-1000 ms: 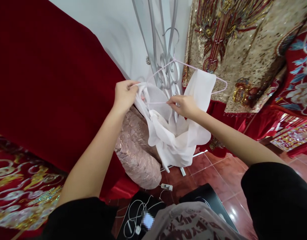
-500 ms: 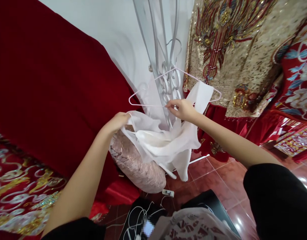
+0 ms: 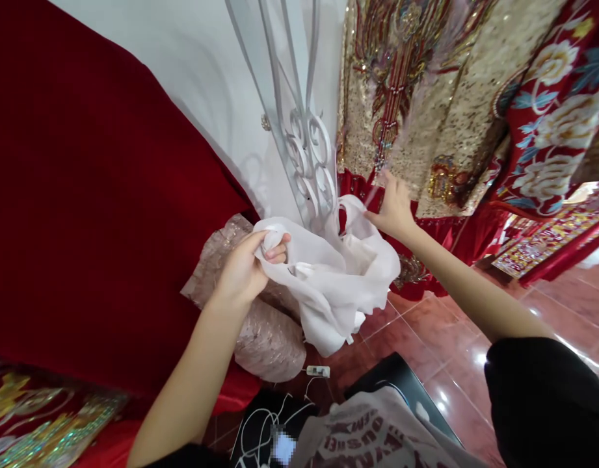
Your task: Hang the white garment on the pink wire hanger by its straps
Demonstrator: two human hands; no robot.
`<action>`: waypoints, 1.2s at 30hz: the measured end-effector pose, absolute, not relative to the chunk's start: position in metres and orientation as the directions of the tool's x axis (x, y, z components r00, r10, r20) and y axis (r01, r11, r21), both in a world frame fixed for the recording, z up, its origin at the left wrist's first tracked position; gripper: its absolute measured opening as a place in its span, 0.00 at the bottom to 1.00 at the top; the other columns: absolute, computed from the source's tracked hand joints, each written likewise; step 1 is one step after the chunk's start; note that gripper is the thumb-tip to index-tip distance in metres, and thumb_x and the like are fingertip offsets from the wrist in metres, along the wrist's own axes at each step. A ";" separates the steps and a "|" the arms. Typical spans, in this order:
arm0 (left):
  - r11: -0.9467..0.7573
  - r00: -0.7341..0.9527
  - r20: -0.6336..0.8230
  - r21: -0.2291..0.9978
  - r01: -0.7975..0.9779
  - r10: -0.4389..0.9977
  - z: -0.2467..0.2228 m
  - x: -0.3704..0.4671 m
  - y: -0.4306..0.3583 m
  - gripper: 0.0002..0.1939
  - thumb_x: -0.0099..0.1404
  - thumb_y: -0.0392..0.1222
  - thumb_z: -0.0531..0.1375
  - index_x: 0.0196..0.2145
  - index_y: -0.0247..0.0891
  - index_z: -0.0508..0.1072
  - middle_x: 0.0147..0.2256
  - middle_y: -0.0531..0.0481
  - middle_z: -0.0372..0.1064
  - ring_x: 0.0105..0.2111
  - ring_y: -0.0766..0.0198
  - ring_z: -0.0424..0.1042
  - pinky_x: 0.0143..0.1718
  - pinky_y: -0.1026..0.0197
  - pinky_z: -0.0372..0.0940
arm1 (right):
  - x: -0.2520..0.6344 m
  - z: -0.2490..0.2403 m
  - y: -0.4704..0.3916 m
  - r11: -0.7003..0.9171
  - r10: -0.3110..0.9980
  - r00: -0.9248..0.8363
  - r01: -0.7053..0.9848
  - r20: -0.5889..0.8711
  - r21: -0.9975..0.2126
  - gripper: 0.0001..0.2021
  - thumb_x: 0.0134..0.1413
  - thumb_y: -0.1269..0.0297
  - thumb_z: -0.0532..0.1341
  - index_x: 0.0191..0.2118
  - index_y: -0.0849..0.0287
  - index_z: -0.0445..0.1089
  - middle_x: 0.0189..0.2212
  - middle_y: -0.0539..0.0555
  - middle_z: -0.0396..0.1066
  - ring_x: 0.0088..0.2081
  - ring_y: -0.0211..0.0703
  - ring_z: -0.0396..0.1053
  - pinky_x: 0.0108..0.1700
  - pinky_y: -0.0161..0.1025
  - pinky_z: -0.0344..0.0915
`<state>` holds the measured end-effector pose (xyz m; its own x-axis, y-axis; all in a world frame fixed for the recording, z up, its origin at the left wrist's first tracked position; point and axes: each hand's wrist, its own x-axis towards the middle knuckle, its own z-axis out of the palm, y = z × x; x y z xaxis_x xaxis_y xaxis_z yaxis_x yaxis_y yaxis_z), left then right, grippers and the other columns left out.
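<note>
A sheer white garment (image 3: 328, 286) hangs bunched below my left hand (image 3: 250, 266). The fingers of that hand are curled around its gathered edge. To the right, my right hand (image 3: 391, 208) is beside the garment's other end, with thumb and fingers around a thin pale-pink clothes hanger (image 3: 401, 140). The hanger is smeared by motion and tilts up in front of the gold sequined garment; its hook cannot be made out. A loop of white fabric lies just left of my right thumb.
A white scrollwork metal stand (image 3: 309, 156) rises behind the garment. Dark red cloth (image 3: 108, 214) drapes at left. Gold sequined (image 3: 436, 143) and floral red garments (image 3: 547, 130) hang at right. A rolled pinkish fabric (image 3: 274, 344), white cables (image 3: 265, 416) and a tiled floor (image 3: 426, 331) lie below.
The hanger has come out of the white garment and swung up to the right with my right hand. My left hand now grips the garment in a bunch, closer to the middle.
</note>
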<state>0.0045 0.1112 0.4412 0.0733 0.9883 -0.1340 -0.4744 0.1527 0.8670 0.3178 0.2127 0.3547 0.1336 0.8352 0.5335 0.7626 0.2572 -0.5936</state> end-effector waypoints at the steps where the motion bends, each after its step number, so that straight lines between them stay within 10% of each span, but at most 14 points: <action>1: 0.158 0.076 -0.138 0.859 -0.487 0.987 0.441 0.012 0.113 0.10 0.63 0.26 0.57 0.25 0.29 0.72 0.24 0.45 0.70 0.16 0.77 0.54 0.18 0.73 0.53 | 0.323 0.345 0.219 0.201 0.909 0.147 0.665 0.390 -0.719 0.59 0.51 0.51 0.73 0.80 0.61 0.41 0.71 0.76 0.56 0.71 0.75 0.59 0.67 0.73 0.63; 6: 0.179 0.143 -0.126 0.865 -0.468 0.982 0.435 0.038 0.116 0.14 0.66 0.27 0.55 0.23 0.30 0.71 0.24 0.43 0.72 0.15 0.77 0.53 0.17 0.73 0.52 | 0.308 0.294 0.231 -0.110 0.982 -0.144 0.093 -0.123 -0.990 0.56 0.48 0.44 0.76 0.77 0.44 0.47 0.59 0.63 0.74 0.53 0.57 0.78 0.53 0.58 0.78; 11: 0.184 0.166 -0.119 0.866 -0.465 0.979 0.422 0.036 0.109 0.15 0.67 0.28 0.55 0.22 0.31 0.70 0.23 0.42 0.72 0.15 0.78 0.52 0.17 0.73 0.50 | 0.264 0.245 0.224 -0.080 0.978 -0.205 -0.217 -0.035 -0.973 0.33 0.51 0.28 0.70 0.43 0.54 0.68 0.38 0.50 0.74 0.28 0.36 0.73 0.31 0.37 0.75; 15: 0.217 0.207 -0.143 0.892 -0.397 0.968 0.412 0.016 0.100 0.10 0.64 0.31 0.61 0.25 0.30 0.72 0.22 0.44 0.70 0.15 0.77 0.52 0.17 0.71 0.51 | 0.254 0.233 0.224 0.051 0.996 -0.056 -0.242 0.066 -0.969 0.38 0.46 0.19 0.66 0.30 0.55 0.60 0.31 0.48 0.67 0.32 0.40 0.77 0.42 0.42 0.79; 20: 0.226 0.207 -0.156 0.897 -0.379 0.966 0.401 -0.015 0.083 0.06 0.61 0.33 0.65 0.27 0.32 0.72 0.22 0.45 0.71 0.16 0.76 0.51 0.18 0.70 0.49 | 0.292 0.273 0.219 0.303 0.933 0.207 -0.017 0.294 -0.953 0.40 0.51 0.15 0.56 0.32 0.55 0.62 0.43 0.56 0.73 0.41 0.44 0.78 0.51 0.46 0.79; 26: 0.207 0.138 -0.165 0.895 -0.396 0.977 0.395 -0.018 0.063 0.08 0.56 0.35 0.69 0.27 0.33 0.72 0.24 0.41 0.75 0.16 0.77 0.51 0.19 0.70 0.49 | 0.306 0.334 0.183 0.421 0.887 0.094 0.233 0.451 -0.877 0.37 0.64 0.20 0.44 0.34 0.53 0.63 0.38 0.57 0.75 0.43 0.48 0.75 0.52 0.49 0.74; 36: 0.231 0.121 -0.201 0.910 -0.346 0.972 0.368 -0.027 0.013 0.13 0.59 0.43 0.73 0.36 0.34 0.76 0.25 0.45 0.75 0.17 0.75 0.54 0.24 0.67 0.55 | 0.289 0.398 0.205 0.410 0.745 -0.110 0.854 0.658 -0.321 0.14 0.68 0.60 0.53 0.53 0.59 0.66 0.42 0.62 0.76 0.39 0.54 0.72 0.42 0.47 0.68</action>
